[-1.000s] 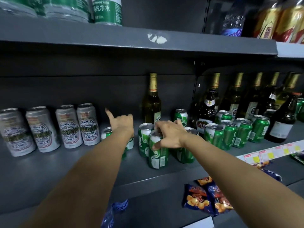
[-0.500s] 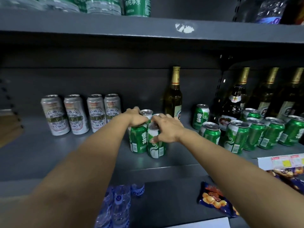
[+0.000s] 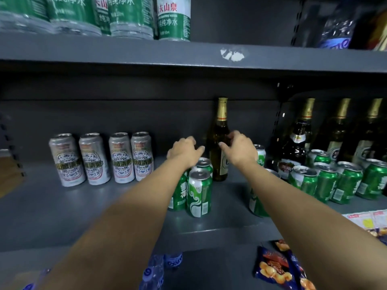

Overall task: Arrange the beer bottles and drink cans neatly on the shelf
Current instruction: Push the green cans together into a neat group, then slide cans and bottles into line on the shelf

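An amber beer bottle (image 3: 217, 164) with a gold foil neck stands at the back of the grey shelf (image 3: 104, 216). My right hand (image 3: 239, 150) curls around its right shoulder, thumb across the front. My left hand (image 3: 184, 151) hovers just left of the bottle with fingers apart, above three green cans (image 3: 199, 191) standing close together. Two more green cans (image 3: 256, 204) are partly hidden behind my right forearm. Several tall silver cans (image 3: 98, 160) stand in a row at the left.
Right of the shelf upright (image 3: 278, 122) stand dark beer bottles (image 3: 295, 147) and several green cans (image 3: 326, 183). Water bottles (image 3: 173, 19) fill the upper shelf. Snack packets (image 3: 276, 266) and small water bottles (image 3: 155, 273) lie on the shelf below. Price labels (image 3: 366, 220) line the edge.
Both hands have let go of the green cans and moved up and back to the amber bottle. The right hand has closed on it. The view shifted slightly left.
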Tool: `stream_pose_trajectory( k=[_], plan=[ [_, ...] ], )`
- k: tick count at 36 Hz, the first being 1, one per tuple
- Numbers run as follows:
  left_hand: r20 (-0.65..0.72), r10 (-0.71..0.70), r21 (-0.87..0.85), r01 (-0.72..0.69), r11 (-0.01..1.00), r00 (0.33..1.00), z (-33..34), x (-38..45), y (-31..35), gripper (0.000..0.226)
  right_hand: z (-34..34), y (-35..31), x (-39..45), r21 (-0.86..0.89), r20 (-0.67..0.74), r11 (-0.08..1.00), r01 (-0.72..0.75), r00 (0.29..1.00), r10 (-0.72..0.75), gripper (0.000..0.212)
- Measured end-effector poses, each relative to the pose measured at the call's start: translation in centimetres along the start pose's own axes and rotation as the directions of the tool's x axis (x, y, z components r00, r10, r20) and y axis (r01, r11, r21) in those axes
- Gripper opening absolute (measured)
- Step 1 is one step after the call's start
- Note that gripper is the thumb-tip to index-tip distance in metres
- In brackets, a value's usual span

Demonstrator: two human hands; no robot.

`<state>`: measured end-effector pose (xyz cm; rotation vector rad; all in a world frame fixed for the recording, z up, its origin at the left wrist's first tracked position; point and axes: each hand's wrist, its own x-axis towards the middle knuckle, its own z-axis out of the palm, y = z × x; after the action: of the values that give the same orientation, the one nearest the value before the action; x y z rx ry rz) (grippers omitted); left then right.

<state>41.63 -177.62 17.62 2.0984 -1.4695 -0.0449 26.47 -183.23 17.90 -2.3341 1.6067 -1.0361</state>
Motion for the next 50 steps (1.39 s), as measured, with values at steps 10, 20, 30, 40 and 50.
stream_pose_trajectory(
  k=[10, 20, 30, 40, 50],
  plan=[
    [0.182, 0.027, 0.138, -0.052, 0.989, 0.983, 2.4, 5.1, 1.7, 0.056, 3.2, 0.6, 5.7, 0.224, 0.220, 0.945, -0.237, 0.957, 0.187, 0.083],
    [0.218, 0.070, -0.099, -0.049, 0.994, 0.973, 3.9, 8.0, 2.2, 0.067, 5.4, 0.9, 7.7, 0.268, 0.194, 0.923, -0.275, 0.954, 0.228, 0.083],
    [0.274, 0.151, -0.157, -0.111, 0.981, 0.950, 4.2, 6.5, 3.7, 0.081, 3.5, 0.5, 3.6, 0.270, 0.009, 0.945, -0.185, 0.982, 0.190, 0.067],
    [0.161, 0.140, -0.134, -0.119, 0.984, 0.977, 1.8, 0.3, 5.3, 0.091, -2.0, 0.3, -3.3, 0.278, -0.197, 0.952, 0.129, 0.977, -0.075, 0.069],
    [-0.072, 0.186, -0.101, -0.193, 0.976, 0.980, -0.1, -7.9, 8.1, 0.073, -8.6, 0.6, -11.3, 0.333, -0.432, 0.885, 0.325, 0.887, -0.163, 0.080]
  ],
)
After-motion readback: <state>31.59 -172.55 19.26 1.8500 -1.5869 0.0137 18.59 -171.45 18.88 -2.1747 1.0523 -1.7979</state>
